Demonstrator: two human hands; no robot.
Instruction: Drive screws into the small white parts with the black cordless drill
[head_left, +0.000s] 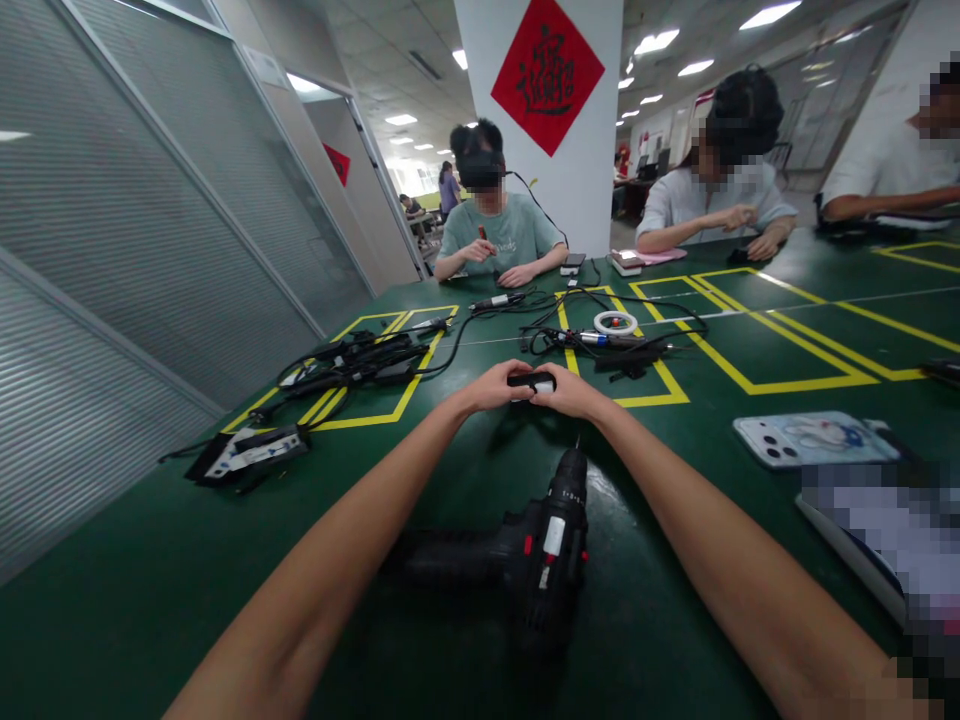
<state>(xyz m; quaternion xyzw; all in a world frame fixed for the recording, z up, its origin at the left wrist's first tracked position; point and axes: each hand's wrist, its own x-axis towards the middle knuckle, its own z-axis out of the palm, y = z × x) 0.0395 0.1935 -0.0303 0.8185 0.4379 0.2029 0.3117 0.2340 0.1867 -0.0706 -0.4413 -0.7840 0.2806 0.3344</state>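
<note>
Both my arms reach forward over the green table (225,560). My left hand (496,386) and my right hand (571,392) grip a small black object with a white patch (531,384) from its two ends. Its exact kind does not show, as my fingers cover its ends. Between my forearms a black cordless drill (551,545) lies on its side, its thin bit pointing away from me toward my hands. Neither hand touches the drill.
A heap of black cables and adapters (360,360) lies left. Beyond my hands are a white tape roll (615,322) and a pen-like electric screwdriver (600,340). A phone (814,438) lies right. Co-workers (495,225) sit across the table.
</note>
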